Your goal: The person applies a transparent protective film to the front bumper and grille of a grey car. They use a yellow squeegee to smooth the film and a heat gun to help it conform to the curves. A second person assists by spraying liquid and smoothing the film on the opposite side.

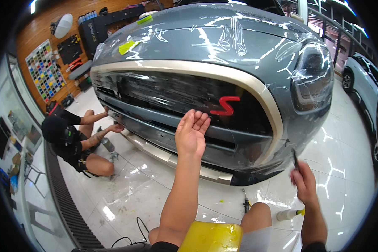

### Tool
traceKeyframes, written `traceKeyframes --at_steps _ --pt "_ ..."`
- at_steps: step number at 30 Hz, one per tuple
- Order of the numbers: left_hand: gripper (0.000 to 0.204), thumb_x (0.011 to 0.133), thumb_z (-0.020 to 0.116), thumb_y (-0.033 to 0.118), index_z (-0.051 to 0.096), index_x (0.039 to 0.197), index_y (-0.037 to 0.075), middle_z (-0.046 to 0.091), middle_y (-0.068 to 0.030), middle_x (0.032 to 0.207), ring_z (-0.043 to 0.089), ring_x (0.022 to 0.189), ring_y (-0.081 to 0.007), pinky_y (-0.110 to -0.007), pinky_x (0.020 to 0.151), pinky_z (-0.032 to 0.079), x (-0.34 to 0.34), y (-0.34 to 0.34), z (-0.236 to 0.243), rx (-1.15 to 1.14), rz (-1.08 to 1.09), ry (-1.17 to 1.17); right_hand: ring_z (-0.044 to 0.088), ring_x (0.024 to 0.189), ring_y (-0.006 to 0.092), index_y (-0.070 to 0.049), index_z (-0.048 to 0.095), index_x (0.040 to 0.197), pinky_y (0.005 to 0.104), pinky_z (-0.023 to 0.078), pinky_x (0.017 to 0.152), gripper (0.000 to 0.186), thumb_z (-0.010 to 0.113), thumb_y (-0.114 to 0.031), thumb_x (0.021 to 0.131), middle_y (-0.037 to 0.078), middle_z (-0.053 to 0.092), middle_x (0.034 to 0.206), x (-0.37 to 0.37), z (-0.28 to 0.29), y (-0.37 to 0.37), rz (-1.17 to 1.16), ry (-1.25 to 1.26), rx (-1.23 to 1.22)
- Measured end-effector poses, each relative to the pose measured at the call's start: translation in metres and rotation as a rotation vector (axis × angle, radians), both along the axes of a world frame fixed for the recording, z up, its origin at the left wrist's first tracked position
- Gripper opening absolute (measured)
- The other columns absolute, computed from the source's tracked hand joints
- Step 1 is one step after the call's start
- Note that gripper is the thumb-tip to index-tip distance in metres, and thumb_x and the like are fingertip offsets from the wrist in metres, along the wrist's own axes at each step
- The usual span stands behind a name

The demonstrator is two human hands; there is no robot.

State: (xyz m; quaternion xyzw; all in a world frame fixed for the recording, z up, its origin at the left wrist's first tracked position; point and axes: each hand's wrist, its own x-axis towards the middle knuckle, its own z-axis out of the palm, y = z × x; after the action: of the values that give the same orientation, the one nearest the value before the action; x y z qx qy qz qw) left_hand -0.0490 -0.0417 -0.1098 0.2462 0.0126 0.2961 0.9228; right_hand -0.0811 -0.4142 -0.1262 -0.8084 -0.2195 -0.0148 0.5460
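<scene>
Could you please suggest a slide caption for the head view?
Left hand near the grille of a grey car, right hand holding a dark tool.

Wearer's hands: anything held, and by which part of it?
Right hand: a thin dark tool, by its lower part. Left hand: can't tell if it holds anything.

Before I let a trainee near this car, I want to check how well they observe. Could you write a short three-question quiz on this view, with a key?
1. What does the right hand hold?
A) a bottle
B) a slim dark tool
C) a cloth

2. True or false: the left hand is in front of the headlight.

3. Fill in: the co-worker at the car's front bumper wears a ____ cap.

Key: 1. B. 2. False; it is in front of the black grille. 3. Black.
</scene>
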Motion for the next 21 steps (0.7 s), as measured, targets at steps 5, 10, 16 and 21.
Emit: traceKeyframes --at_steps 5,10,16,21 --pt "0.013 0.091 0.057 0.01 0.055 0.099 0.0 0.062 -0.0105 0.085 0.064 0.077 -0.0214 -0.035 0.075 0.057 -0.005 0.004 0.004 -0.019 0.135 0.093 0.058 0.075 0.033 -0.003 0.052 0.115 0.0398 0.046 0.065 0.031 0.055 -0.002 0.084 0.015 0.058 0.083 0.022 0.125 0.16 0.377 -0.842 -0.426" --pt "0.018 0.09 0.057 0.01 0.052 0.101 -0.003 0.06 -0.0112 0.086 0.062 0.078 -0.0226 -0.034 0.072 0.055 -0.005 -0.003 0.01 -0.028 0.081 0.077 0.062 0.072 0.0305 -0.004 0.055 0.093 0.0408 0.048 0.063 0.011 0.056 -0.011 0.084 0.011 0.06 0.077 0.045 0.163 0.231 0.401 -1.208 -0.801" --pt "0.018 0.089 0.058 0.011 0.052 0.101 -0.002 0.059 -0.0103 0.085 0.062 0.076 -0.0217 -0.032 0.069 0.055 -0.006 0.003 0.005 -0.064 0.05 0.07 0.064 0.075 0.0251 -0.006 0.058 0.085 0.037 0.049 0.067 0.009 0.057 -0.013 0.081 0.008 0.061 0.075 0.043 0.168 0.273 0.396 -1.298 -1.151" --pt "0.018 0.089 0.059 0.011 0.052 0.101 0.0 0.058 -0.0099 0.085 0.062 0.076 -0.0215 -0.032 0.07 0.054 -0.008 0.009 0.007 -0.113 0.06 0.085 0.064 0.075 0.0249 -0.006 0.058 0.085 0.0366 0.05 0.067 0.009 0.056 -0.013 0.081 0.008 0.061 0.076 0.041 0.17 0.282 0.361 -1.316 -1.234"
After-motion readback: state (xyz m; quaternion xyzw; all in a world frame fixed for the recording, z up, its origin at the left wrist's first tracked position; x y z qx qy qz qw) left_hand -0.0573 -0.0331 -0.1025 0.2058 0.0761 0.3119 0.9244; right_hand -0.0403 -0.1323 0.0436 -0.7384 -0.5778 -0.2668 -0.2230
